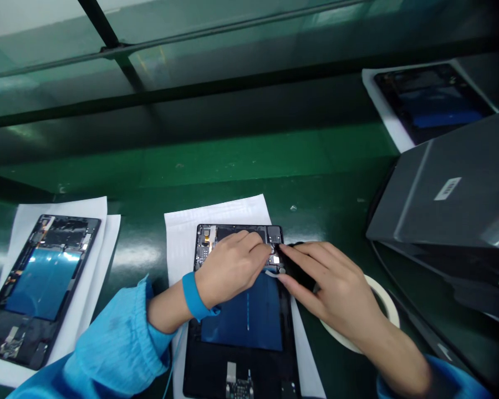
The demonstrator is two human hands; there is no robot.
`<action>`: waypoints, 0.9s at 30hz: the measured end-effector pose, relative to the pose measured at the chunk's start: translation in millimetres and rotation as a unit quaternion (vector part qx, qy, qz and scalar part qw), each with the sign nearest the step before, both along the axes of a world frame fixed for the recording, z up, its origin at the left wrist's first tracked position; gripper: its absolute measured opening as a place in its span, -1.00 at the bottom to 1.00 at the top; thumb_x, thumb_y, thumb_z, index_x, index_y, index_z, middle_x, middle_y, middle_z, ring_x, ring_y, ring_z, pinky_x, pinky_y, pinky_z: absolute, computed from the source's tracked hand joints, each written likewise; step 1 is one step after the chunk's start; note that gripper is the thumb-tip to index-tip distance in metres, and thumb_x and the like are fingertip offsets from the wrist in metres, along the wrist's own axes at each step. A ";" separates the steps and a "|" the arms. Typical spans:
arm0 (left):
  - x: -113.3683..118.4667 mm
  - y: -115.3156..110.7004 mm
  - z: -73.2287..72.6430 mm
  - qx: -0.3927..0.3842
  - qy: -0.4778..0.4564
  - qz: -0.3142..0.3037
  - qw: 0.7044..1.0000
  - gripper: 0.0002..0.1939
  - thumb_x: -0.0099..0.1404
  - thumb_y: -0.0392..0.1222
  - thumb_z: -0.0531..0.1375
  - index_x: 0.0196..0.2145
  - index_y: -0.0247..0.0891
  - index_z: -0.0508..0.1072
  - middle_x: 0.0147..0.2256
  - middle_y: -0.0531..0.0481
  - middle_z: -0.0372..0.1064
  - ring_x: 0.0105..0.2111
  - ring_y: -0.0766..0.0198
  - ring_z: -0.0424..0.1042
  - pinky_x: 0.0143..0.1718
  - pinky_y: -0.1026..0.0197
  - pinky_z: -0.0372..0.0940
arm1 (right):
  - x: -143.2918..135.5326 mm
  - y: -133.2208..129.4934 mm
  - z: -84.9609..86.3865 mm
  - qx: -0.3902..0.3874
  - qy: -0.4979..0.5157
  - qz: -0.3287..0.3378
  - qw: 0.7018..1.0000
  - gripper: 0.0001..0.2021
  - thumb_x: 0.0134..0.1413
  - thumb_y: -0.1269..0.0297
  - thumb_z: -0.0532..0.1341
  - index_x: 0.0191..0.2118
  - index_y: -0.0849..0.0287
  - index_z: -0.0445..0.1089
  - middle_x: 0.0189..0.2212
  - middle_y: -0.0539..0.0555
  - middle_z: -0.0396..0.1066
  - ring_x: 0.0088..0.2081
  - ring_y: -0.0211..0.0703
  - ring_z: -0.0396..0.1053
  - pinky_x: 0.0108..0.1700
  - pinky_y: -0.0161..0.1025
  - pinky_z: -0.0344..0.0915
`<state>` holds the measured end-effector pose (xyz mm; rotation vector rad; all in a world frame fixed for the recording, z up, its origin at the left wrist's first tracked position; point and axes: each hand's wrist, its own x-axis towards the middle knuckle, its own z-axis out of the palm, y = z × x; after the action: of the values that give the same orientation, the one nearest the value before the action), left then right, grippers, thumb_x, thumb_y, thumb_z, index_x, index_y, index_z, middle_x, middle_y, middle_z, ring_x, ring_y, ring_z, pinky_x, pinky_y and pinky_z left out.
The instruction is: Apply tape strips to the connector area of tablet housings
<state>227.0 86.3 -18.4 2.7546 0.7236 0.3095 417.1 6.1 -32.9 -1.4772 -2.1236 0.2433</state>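
An opened tablet [241,366] lies face down on white paper, its inner parts and blue battery [241,321] exposed. My left hand [233,263], with a blue wrist strap [194,296], is closed over the tablet's upper part, fingertips at the small parts near its upper right corner. Whatever those fingers pinch is hidden. From the right, my right hand [336,288] reaches to the same corner, index finger and thumb stretched out and apart. A small pale strip [271,274] lies by the thumb tip; whether it is held is unclear.
To the left, another opened tablet [45,282] rests on white sheets [102,260]. A roll of tape [393,313] sits under my right wrist. A large dark grey box-like object [453,188] stands on the right, with a third tablet [436,100] on paper behind it.
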 end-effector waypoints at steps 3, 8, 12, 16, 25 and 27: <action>-0.2 -0.3 -0.2 0.004 0.001 -0.001 1.000 -0.73 0.44 -0.27 -0.04 -0.28 -0.34 0.43 -0.38 -0.06 0.29 -0.39 0.19 0.26 -0.34 0.15 0.26 | 1.8 0.6 -0.7 -0.001 0.003 -0.008 1.000 -0.68 0.21 0.24 0.17 0.04 0.23 0.33 -0.23 0.14 0.40 -0.21 -0.08 0.31 -0.19 -0.11 0.31; 0.9 -0.6 0.3 -0.001 0.002 -0.001 1.000 -0.70 0.45 -0.25 -0.07 -0.30 -0.32 0.42 -0.38 -0.05 0.30 -0.39 0.20 0.27 -0.35 0.15 0.25 | 1.1 2.2 0.6 -0.004 -0.013 -0.011 1.000 -0.69 0.22 0.22 0.16 0.02 0.24 0.35 -0.23 0.15 0.40 -0.21 -0.08 0.30 -0.21 -0.10 0.30; 1.8 -0.2 0.0 -0.003 -0.004 0.001 1.000 -0.69 0.45 -0.25 -0.07 -0.31 -0.32 0.43 -0.39 -0.05 0.31 -0.39 0.20 0.27 -0.35 0.13 0.25 | 0.2 2.8 1.5 -0.002 -0.023 -0.007 1.000 -0.70 0.22 0.21 0.16 -0.01 0.26 0.37 -0.24 0.15 0.39 -0.22 -0.08 0.29 -0.21 -0.10 0.28; 1.9 0.7 0.1 -0.025 -0.004 0.002 1.000 -0.71 0.45 -0.25 -0.05 -0.31 -0.33 0.43 -0.37 -0.06 0.32 -0.36 0.21 0.29 -0.30 0.15 0.28 | -0.6 3.0 2.3 -0.002 -0.023 -0.004 1.000 -0.71 0.22 0.22 0.15 -0.02 0.26 0.39 -0.24 0.15 0.39 -0.21 -0.09 0.29 -0.20 -0.12 0.27; 2.8 0.7 -0.4 -0.013 0.001 0.004 1.000 -0.73 0.43 -0.25 -0.03 -0.33 -0.31 0.43 -0.38 -0.05 0.33 -0.38 0.21 0.28 -0.34 0.13 0.25 | -3.7 3.5 4.6 -0.013 -0.062 -0.004 0.998 -0.67 0.24 0.16 0.13 -0.01 0.25 0.40 -0.20 0.16 0.41 -0.16 -0.05 0.29 -0.17 -0.11 0.25; 3.2 0.7 -0.4 -0.016 -0.003 0.006 1.000 -0.72 0.43 -0.25 -0.02 -0.33 -0.32 0.44 -0.39 -0.05 0.33 -0.38 0.21 0.28 -0.35 0.13 0.25 | -3.8 3.6 5.0 -0.013 -0.060 -0.003 0.998 -0.67 0.23 0.16 0.13 -0.02 0.26 0.40 -0.21 0.16 0.41 -0.16 -0.05 0.28 -0.17 -0.10 0.24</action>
<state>230.2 87.0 -18.8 2.7198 0.7362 0.3057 413.3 9.7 -28.0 -1.5489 -2.2175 0.1834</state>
